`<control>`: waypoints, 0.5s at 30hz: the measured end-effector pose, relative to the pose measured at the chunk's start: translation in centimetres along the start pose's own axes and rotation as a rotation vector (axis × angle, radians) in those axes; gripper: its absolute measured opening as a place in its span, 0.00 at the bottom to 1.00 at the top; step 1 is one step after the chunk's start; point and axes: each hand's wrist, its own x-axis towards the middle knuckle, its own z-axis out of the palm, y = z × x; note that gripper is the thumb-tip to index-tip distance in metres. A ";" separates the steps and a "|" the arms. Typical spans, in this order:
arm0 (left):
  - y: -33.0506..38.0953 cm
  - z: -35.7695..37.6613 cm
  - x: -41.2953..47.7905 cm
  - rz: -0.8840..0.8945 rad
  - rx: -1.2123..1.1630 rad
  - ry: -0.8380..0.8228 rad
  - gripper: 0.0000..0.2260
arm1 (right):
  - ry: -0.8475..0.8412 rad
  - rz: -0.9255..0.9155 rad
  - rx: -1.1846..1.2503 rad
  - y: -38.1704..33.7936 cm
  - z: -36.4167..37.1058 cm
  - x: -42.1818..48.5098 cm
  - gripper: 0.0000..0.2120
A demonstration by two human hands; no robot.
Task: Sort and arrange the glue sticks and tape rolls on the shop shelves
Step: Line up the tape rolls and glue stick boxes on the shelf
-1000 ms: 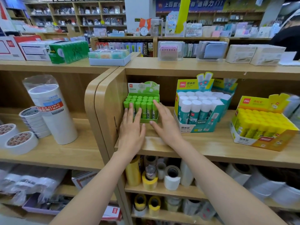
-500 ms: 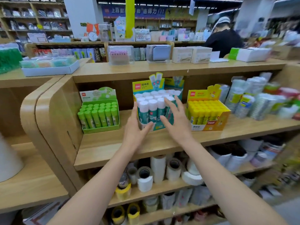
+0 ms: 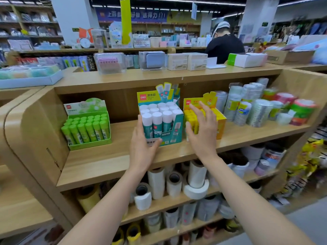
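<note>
Left hand (image 3: 143,149): fingers straight and laid flat against the left wall of the teal glue-stick box (image 3: 166,124), thumb set across its lower front corner. The box is pressed, not clasped.

Right hand (image 3: 203,133): spread wide, nothing held. It is raised in front of the yellow glue-stick box (image 3: 219,121), with the thumb near the gap between the yellow and teal boxes. Contact with either box cannot be told.

Change noted: a second ago both hands were set at the green glue-stick box (image 3: 88,128). Half a second ago they were placed either side of the teal box. Now only the left is kept on the teal box, and the right has been carried on towards the yellow one. The work is judged to be passing along the row, left to right, one box squared at a time.

Position of stock: all three boxes stand upright on the middle shelf (image 3: 113,161). The green box is well apart to the left, while teal and yellow sit just beside each other. Wrapped tape rolls (image 3: 254,110) are crowded at the right end of the same shelf, and they look untidy. More rolls (image 3: 175,183) are stood on the shelf below.

Judgement: the glue sticks are nearly dealt with, and the tape is not yet touched.
</note>
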 end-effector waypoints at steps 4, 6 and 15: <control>1.0 1.6 -0.4 -0.091 0.002 0.037 0.47 | -0.157 0.219 -0.132 4.4 -1.8 1.1 0.32; 1.3 2.2 -0.4 -0.128 0.015 0.072 0.47 | -0.313 0.218 -0.183 5.8 -2.0 1.1 0.32; 4.0 4.9 -1.2 -0.177 0.078 0.114 0.48 | -0.129 0.038 -0.221 7.7 -3.6 0.5 0.25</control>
